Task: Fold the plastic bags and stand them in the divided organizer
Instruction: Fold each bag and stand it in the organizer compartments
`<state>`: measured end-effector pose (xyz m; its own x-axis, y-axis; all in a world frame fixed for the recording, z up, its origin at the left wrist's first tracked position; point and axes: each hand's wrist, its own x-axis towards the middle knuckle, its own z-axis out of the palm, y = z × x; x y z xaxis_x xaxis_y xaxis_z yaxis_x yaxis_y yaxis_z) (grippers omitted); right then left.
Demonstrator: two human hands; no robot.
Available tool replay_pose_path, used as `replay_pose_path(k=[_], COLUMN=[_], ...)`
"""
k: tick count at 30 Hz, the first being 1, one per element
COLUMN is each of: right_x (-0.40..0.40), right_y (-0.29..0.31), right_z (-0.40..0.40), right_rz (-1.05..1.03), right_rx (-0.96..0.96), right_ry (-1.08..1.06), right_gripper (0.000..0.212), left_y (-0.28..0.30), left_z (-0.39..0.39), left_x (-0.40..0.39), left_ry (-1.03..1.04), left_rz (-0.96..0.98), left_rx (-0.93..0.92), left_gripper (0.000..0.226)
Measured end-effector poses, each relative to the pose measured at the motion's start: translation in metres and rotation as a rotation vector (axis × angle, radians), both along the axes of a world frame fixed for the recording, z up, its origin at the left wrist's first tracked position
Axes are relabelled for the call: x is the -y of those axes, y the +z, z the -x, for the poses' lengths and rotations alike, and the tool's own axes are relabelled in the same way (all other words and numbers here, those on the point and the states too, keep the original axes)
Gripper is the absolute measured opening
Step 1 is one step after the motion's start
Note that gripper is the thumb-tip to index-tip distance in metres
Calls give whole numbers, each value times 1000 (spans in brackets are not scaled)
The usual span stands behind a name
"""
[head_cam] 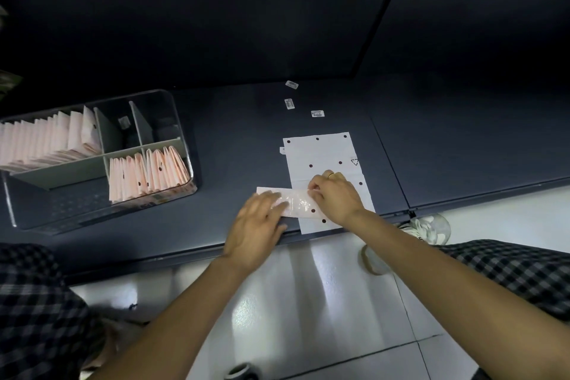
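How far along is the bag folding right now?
Done: folded bags stand in two organizer compartments, a long row at back left and a batch at front right. In hand: a folded strip under the left hand and right hand, atop a flat dotted bag. Left: finishing both; two back compartments hold no bags.

Layout as I see it from the head camera. Divided organizer [101, 157]: on the table [246, 120], far left. Folded bags [145, 173]: standing in its near right compartment; more in the far left compartment. Flat bag [320, 154]: on the table right of the organizer, reaching the near edge. Folded strip [293, 203]: across its near left part. Three labels [317, 113]: behind the flat bag.
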<state>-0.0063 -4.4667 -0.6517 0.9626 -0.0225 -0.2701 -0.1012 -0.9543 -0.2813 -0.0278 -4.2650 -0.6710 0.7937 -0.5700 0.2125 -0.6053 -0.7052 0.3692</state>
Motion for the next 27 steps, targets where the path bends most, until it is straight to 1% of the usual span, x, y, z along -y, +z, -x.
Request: replay_pose_path(k=[1, 4, 7, 12, 17, 19, 21, 23, 24, 25, 26, 27], right_x=[-2, -10, -14, -16, -19, -19, -20, -19, -19, -20, -21, -23], right_y=[0, -2, -3, -1, 5, 6, 8, 9, 11, 13, 15, 18], right_z=[-1, -3, -7, -23, -32, -31, -28, -22, -19, -15, -12, -7], right_rz=[22, 10, -17, -12, 52, 23, -30, -119, -187, -270, -369, -471], right_rx=[15, -13, -71, -174, -283, -287, -289, -299, -299, -295, -291, -286], right_ry=[23, 72, 53, 48, 97, 93, 64, 0, -52, -114, -183, -246], right_gripper=[25, 30, 30, 35, 19, 16, 13, 7, 5, 9, 14, 19], left_y=[-4, -15, -25, -28, -28, -25, -18, -12, -9, -5, -2, 2], left_z=[3, 11, 10, 10, 7, 8, 9, 11, 12, 12, 12, 12], left_x=[3, 3, -1, -1, -3, -3, -5, -7, -9, -10, -9, -8], left_ry=[-47, -103, -81, -103, -119, -89, 19, 176, 264, 353, 445, 539], left_rz=[-58, -278, -394, -431, -421, -325, -92, 155, 242, 314, 390, 484], left_rx=[-4, -115, -172, -191, -216, -263, -297, -266, -260, -296, -382, -514], left_gripper=[48, 65, 67, 68, 70, 66, 54, 37, 28, 21, 16, 14])
